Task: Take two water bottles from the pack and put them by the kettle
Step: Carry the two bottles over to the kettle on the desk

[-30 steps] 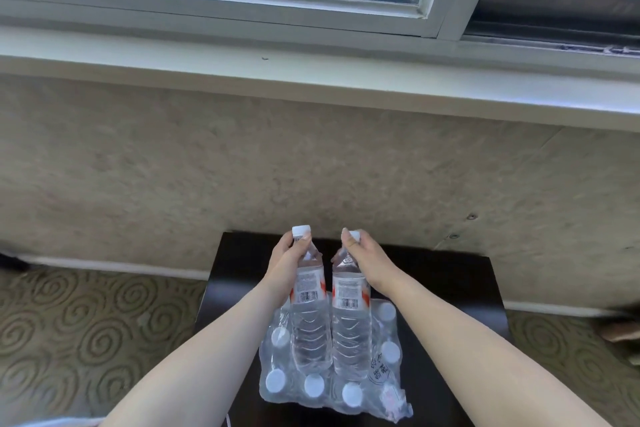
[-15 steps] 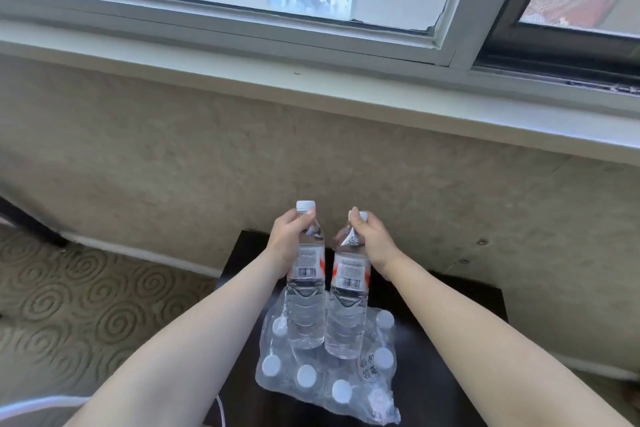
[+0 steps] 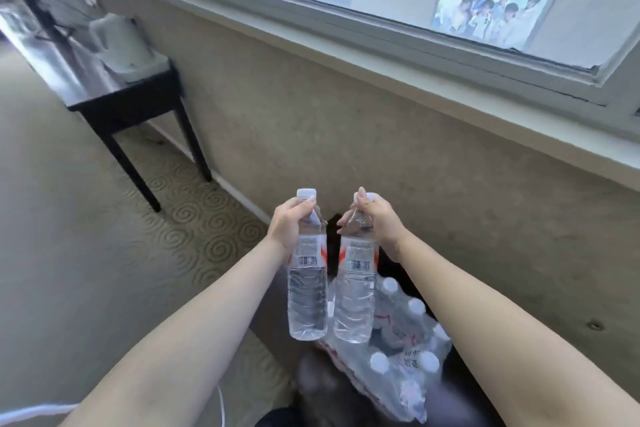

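Two bottles up in the air, side by side: left hand (image 3: 289, 229) closed tight round the neck of the left bottle (image 3: 307, 282), right hand (image 3: 379, 224) closed tight round the neck of the right bottle (image 3: 355, 288), both hanging straight down just above the pack (image 3: 398, 354) on the dark stand (image 3: 460, 381). Best now to keep both grips snug near the caps (full bottles swing and slip), carry them low and steady over the carpet (image 3: 104, 253), toward the white kettle (image 3: 119, 40) far off to the left on the dark table (image 3: 121, 100). Then set down standing up on a bare spot just beside the kettle, one at a time, no bumping.
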